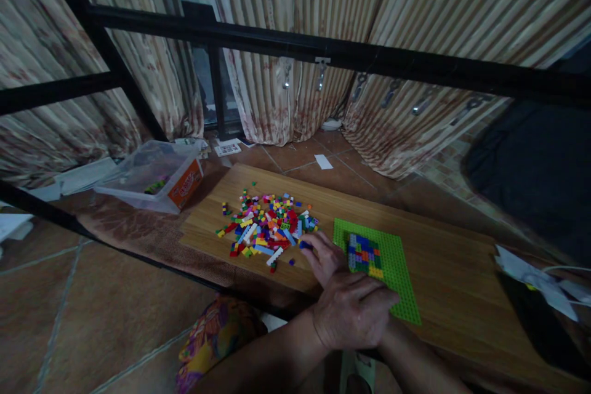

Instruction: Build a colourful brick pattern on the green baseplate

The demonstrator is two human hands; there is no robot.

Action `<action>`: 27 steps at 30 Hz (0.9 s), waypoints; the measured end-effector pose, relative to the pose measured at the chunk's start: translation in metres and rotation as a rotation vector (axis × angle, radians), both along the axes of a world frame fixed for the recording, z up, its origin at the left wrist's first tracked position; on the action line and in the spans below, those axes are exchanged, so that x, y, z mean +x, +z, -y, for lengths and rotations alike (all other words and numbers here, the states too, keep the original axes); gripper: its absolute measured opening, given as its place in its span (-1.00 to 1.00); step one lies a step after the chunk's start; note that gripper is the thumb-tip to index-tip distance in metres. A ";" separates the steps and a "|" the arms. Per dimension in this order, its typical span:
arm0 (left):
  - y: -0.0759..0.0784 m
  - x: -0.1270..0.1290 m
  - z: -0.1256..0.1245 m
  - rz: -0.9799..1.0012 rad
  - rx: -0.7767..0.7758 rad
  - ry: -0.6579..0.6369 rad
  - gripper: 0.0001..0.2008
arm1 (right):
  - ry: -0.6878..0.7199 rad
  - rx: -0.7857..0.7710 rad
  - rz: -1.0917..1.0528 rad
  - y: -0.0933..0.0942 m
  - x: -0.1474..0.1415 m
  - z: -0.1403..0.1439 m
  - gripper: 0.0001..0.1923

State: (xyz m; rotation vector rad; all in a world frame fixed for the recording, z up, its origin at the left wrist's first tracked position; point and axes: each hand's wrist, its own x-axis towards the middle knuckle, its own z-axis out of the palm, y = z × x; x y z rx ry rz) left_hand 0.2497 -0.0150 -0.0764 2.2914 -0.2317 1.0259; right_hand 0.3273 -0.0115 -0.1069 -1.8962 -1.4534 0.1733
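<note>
My right hand (325, 257) reaches left at the near edge of the brick pile, its thumb and fingers pinching a small dark blue toy brick (305, 245). Across my right wrist lies my left hand (355, 308), its fingers closed over the wrist. A heap of mixed toy bricks (272, 225) in many colours spreads to the left. Just right of my right hand is a green baseplate (401, 277). Blue, grey, red, orange, green and yellow bricks (364, 255) form a flat patch on it, partly hidden by my hands.
All this rests on a low wooden table (452, 265). A clear plastic box (152, 175) with an orange label stands beyond its left end. White papers and a cable (540, 277) lie at the right end. A dark metal rail (258, 40) crosses before the curtains (286, 0).
</note>
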 end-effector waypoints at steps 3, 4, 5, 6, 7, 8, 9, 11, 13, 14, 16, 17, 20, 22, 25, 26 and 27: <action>0.002 0.000 -0.001 0.028 -0.007 0.015 -0.75 | -0.069 0.009 -0.144 0.010 0.015 0.021 -0.76; 0.003 0.000 -0.001 0.034 -0.009 0.017 -0.76 | -0.106 0.006 -0.218 0.013 0.020 0.029 -0.76; 0.003 0.001 -0.002 0.037 -0.010 0.018 -0.76 | -0.150 0.006 -0.310 0.016 0.025 0.037 -0.76; 0.004 0.000 -0.002 0.035 -0.011 0.017 -0.77 | -0.191 0.005 -0.414 0.018 0.030 0.045 -0.74; 0.005 0.000 -0.002 0.026 -0.015 0.013 -0.78 | -0.232 0.009 -0.529 0.019 0.035 0.053 -0.70; 0.005 0.000 -0.003 0.011 -0.025 0.010 -0.79 | -0.268 0.019 -0.643 0.020 0.039 0.060 -0.66; 0.006 0.000 -0.003 -0.010 -0.040 0.008 -0.79 | -0.301 0.035 -0.749 0.021 0.043 0.067 -0.63; 0.007 0.000 -0.004 -0.079 -0.092 0.017 -0.77 | -0.350 0.076 -0.914 0.020 0.051 0.080 -0.63; 0.005 0.002 -0.005 -0.176 -0.182 0.064 -0.75 | -0.374 0.112 -1.036 0.017 0.058 0.091 -0.67; 0.004 0.003 -0.005 -0.225 -0.234 0.098 -0.74 | -0.379 0.125 -1.086 0.016 0.062 0.095 -0.69; -0.001 0.008 -0.006 -0.307 -0.333 0.181 -0.73 | -0.385 0.144 -1.165 0.014 0.068 0.102 -0.71; -0.003 0.011 -0.007 -0.337 -0.376 0.221 -0.72 | -0.388 0.154 -1.188 0.015 0.071 0.104 -0.71; -0.013 0.021 -0.010 -0.401 -0.494 0.306 -0.71 | -0.384 0.167 -1.195 0.018 0.072 0.104 -0.73; -0.017 0.028 -0.013 -0.424 -0.579 0.311 -0.72 | -0.374 0.153 -1.183 0.021 0.069 0.102 -0.71; -0.022 0.035 -0.015 -0.424 -0.707 0.245 -0.76 | -0.364 0.143 -1.178 0.022 0.065 0.097 -0.65; -0.023 0.036 -0.015 -0.418 -0.752 0.213 -0.77 | -0.356 0.142 -1.173 0.021 0.063 0.095 -0.64; -0.024 0.037 -0.015 -0.410 -0.797 0.182 -0.78 | -0.346 0.140 -1.163 0.020 0.062 0.094 -0.64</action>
